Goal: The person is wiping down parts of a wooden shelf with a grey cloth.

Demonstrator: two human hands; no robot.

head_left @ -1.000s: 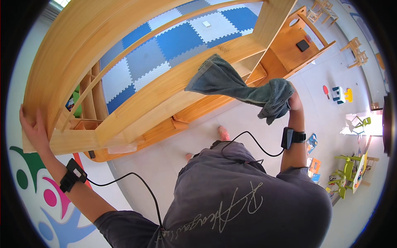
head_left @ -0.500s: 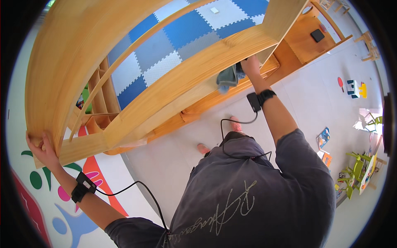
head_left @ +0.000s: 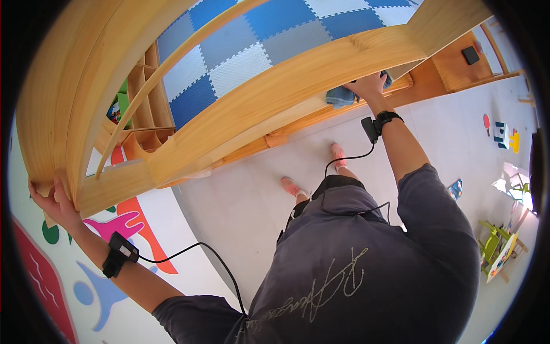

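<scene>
My right hand (head_left: pixel 369 88) is closed on a crumpled blue-grey cloth (head_left: pixel 341 97). It presses the cloth against the underside of a long pale wooden board, part of a tall wooden shelf unit (head_left: pixel 275 86). Some of the cloth sticks out on both sides of my fingers. At the far left, my left hand (head_left: pixel 57 202) grips the unit's lower corner, thumb and fingers around the wood. A thin wooden rail (head_left: pixel 189 46) runs across the unit's opening.
Blue, grey and white foam mats (head_left: pixel 235 43) lie beyond the unit. Wooden cubbies (head_left: pixel 146 94) stand behind it at left. A brown wooden bench (head_left: pixel 458 63) holds a small black object (head_left: pixel 470 55). Green chairs (head_left: pixel 490 243) and a small table are at far right; a painted wall (head_left: pixel 114 286) is at left.
My right hand has moved right along the board with the cloth. The whole view has shifted a little. My left hand keeps its grip on the shelf unit's corner.
</scene>
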